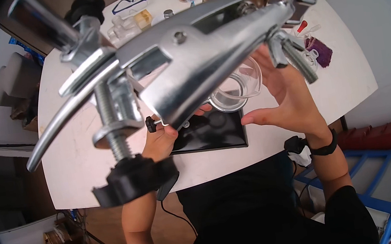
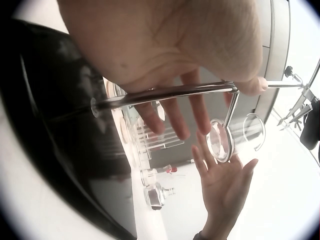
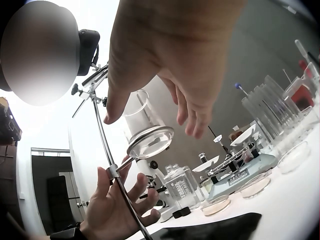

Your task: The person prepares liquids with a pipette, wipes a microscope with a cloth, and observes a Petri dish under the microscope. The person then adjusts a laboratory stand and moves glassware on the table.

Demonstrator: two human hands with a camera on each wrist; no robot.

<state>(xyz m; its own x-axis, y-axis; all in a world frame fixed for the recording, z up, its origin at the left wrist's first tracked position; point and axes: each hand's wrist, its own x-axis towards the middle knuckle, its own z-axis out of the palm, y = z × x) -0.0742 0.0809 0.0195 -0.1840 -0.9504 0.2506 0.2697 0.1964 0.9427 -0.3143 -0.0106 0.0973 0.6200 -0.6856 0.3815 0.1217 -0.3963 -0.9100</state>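
Observation:
A metal ring stand carries a large silver clamp at its top, looming across the head view. Its upright rod rises from a black base. Lower on the rod, a metal ring supports a clear glass beaker. My left hand is at the rod below the ring, fingers spread loosely and thumb by the rod; the clamp partly covers it in the head view. Beside the beaker is my right hand, thumb on one side of the glass and relaxed fingers on the other.
Safety glasses, jars and bottles line the table's far side. A purple cloth and a red-bulbed dropper lie at right. Behind the stand are a balance, test tubes and a square glass bottle.

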